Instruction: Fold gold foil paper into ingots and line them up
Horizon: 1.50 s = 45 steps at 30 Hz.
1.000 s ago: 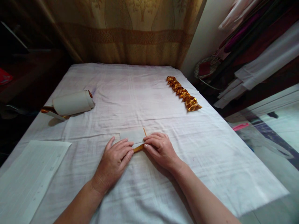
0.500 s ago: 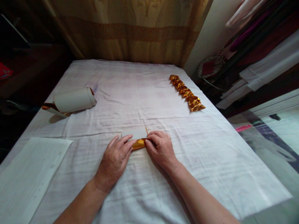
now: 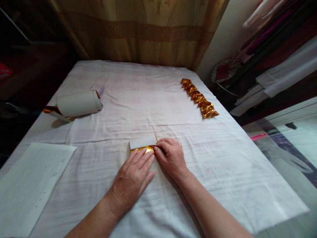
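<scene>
Bare forearms, cut off by the lower edge of my head-camera view, reach across a white cloth (image 3: 138, 102) with a faint check. At near left lies a pale printed sheet (image 3: 42, 185), running out of frame; I cannot read its marks from here. At center, the left hand (image 3: 135, 172) rests flat, fingers side by side and thumb apart, over the gold fold of a white-backed piece of foil paper (image 3: 141, 141), gripping nothing and hiding the fold's near edge from me. The right hand (image 3: 172, 157) pinches the paper's right end between thumb and fingertips, its curled fingers covering that corner. A thin orange strip (image 3: 156, 137) shows just beyond those fingers; what it belongs to, I cannot tell.

Farther off at left, a roll of foil paper (image 3: 78, 103) lies on its side, white outward, its loose gold-lined end curling over. Toward the right edge, folded gold foil pieces (image 3: 199, 97) stand in a row, overlapping too closely for me to count. Past the cloth's right side, a pink object (image 3: 258, 136) blurs on the floor and hanging clothes (image 3: 284, 74) leave the frame. A patterned gold-brown curtain (image 3: 148, 36), its top cropped, closes off the background.
</scene>
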Tool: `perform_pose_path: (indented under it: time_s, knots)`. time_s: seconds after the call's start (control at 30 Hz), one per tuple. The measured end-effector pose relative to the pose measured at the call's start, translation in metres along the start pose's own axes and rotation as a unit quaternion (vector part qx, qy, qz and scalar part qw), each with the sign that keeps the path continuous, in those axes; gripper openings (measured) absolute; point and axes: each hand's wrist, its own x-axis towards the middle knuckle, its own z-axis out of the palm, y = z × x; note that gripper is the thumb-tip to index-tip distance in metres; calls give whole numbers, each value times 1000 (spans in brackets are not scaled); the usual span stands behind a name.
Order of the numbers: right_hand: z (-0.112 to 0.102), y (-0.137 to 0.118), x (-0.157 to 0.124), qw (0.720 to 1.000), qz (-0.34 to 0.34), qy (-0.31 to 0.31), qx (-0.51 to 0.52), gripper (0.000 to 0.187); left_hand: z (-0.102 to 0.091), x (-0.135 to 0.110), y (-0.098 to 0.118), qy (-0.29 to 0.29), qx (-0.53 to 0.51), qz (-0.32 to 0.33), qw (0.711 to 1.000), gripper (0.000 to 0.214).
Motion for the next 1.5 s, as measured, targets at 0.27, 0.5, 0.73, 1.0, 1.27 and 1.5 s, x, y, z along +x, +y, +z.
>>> perform_pose_path:
  time_s: [0.27,0.5,0.73,1.0,1.27,1.5]
  knots:
    - [1,2,-1,1000,-1,3,1,11,1,-1,-1,-2,-5,-10,1000,42]
    - [0,0,-1,1000,2,3,-6,12,3,-3,-2,-20,-9,-16,1000,44]
    - [0,0,-1,1000,5,-6,-5,13,3,-3,-2,-27,-7,-16,999,46]
    - [0,1,0,1000,0,-12,0,11,0,-2,-2,-33,-6,-17,999,46]
    - [0,1,-1,1000,5,-14,-6,9,1,-4,-2,-35,-16,-29,999,48]
    - [-1,-1,-1,1000,16,-12,-1,14,1,-4,-2,-40,-13,-30,999,49]
